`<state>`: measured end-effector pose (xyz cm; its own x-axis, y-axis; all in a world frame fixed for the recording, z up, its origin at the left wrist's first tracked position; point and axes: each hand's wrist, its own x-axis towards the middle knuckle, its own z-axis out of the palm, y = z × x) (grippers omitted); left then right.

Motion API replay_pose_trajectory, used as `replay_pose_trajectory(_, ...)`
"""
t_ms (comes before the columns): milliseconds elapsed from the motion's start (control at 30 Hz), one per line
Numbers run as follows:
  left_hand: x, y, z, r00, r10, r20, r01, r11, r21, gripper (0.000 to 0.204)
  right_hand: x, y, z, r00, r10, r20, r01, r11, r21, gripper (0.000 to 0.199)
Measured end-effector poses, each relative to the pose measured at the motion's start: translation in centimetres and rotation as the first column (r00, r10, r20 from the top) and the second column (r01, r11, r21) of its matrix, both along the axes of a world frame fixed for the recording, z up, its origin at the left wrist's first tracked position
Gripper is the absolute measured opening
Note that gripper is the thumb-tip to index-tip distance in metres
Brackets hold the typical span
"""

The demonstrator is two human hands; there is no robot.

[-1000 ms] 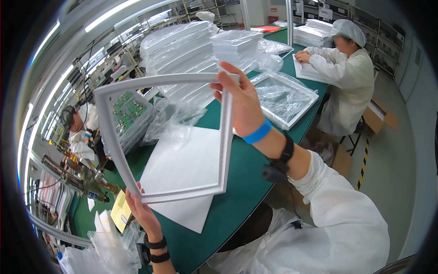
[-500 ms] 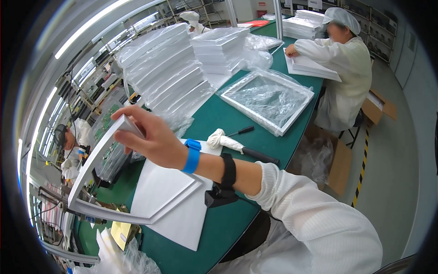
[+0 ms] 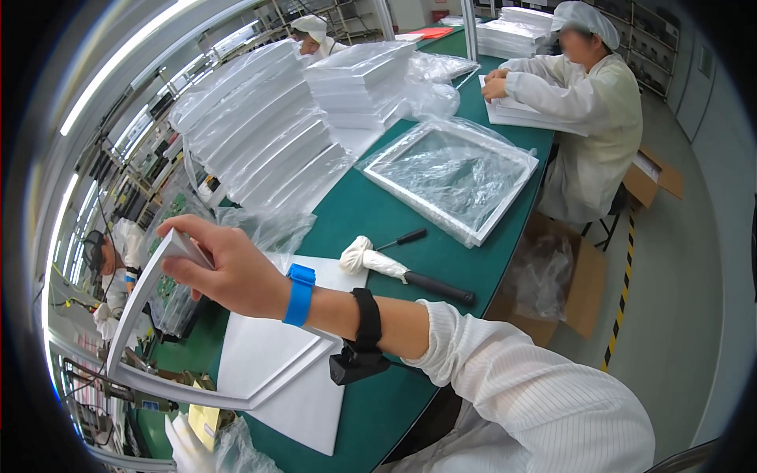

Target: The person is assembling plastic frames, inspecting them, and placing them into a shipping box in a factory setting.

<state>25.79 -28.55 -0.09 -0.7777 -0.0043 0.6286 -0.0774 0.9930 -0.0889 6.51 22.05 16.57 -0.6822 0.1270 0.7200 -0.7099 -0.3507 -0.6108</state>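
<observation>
My right hand (image 3: pixel 225 268) grips one corner of a white rectangular frame (image 3: pixel 177 392), thumb on the near side and fingers over the top. A blue band circles the wrist, and a black strap with a small black device sits on the forearm. The frame tilts up at the left; its right part lies over a white sheet (image 3: pixel 296 418) on the green table. Beyond my forearm lie a hammer (image 3: pixel 438 287) with its head wrapped in white cloth and a black-handled screwdriver (image 3: pixel 406 238). My left hand does not show.
A tall stack of wrapped white panels (image 3: pixel 256 130) stands at the back left, a lower stack (image 3: pixel 359 87) beside it. A plastic-covered white frame (image 3: pixel 453 173) lies on the green table (image 3: pixel 339 221). A co-worker (image 3: pixel 591 118) sits at the far right; a cardboard box (image 3: pixel 583 292) stands below the edge.
My right hand and the held frame have shifted slightly left and down in view; the whole view has shifted a little too. The co-worker's hands are now together over the white panels.
</observation>
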Motion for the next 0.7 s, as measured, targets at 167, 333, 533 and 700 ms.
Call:
replay_pose_trajectory(167,-4.2,-0.6,0.9,0.181,-0.952,-0.249,0.846,0.279,-0.454,0.059,0.2,0.1,-0.1,0.999,-0.034,0.001,0.034,0.999,0.001,0.040)
replay_pose_trajectory(333,1.9,8.6,2.0,0.995,0.019,0.101,-0.026,0.997,0.076,0.058,0.5,0.3,-0.2,0.999,-0.050,0.004,0.050,0.999,0.015,0.040)
replay_pose_trajectory(533,-0.8,2.0,-2.7,0.787,-0.581,-0.207,0.531,0.809,-0.252,0.058,0.3,0.3,-0.4,0.998,-0.064,-0.006,0.064,0.998,0.018,0.041)
replay_pose_trajectory(700,2.1,8.8,2.8,0.984,0.137,0.115,-0.138,0.990,0.001,0.050,0.1,0.2,-0.2,0.999,-0.050,-0.007,0.050,0.998,0.036,0.041)
